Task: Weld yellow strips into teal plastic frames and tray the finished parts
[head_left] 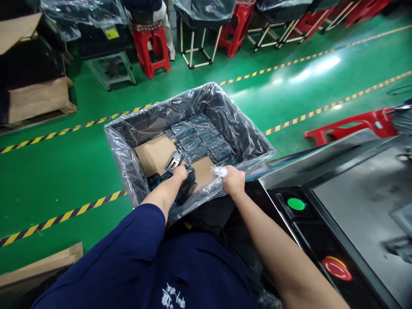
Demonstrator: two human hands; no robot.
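A dark bin lined with a clear plastic bag (128, 146) stands in front of me on the green floor. Inside lie a brown cardboard sheet (154, 154) and several rows of small dark bagged parts (202, 137). My left hand (180, 172) reaches into the near side of the bin, fingers closed on one bagged part (173, 162) held just above the cardboard. My right hand (233, 180) is closed on the near edge of the plastic liner (220, 171) at the bin's rim.
A machine with a grey metal top (360, 193) stands at my right, with a green button (296, 204) and a red button (337, 268) on its front panel. Red plastic stools (151, 47) and covered racks line the far side. Yellow-black tape lines cross the floor.
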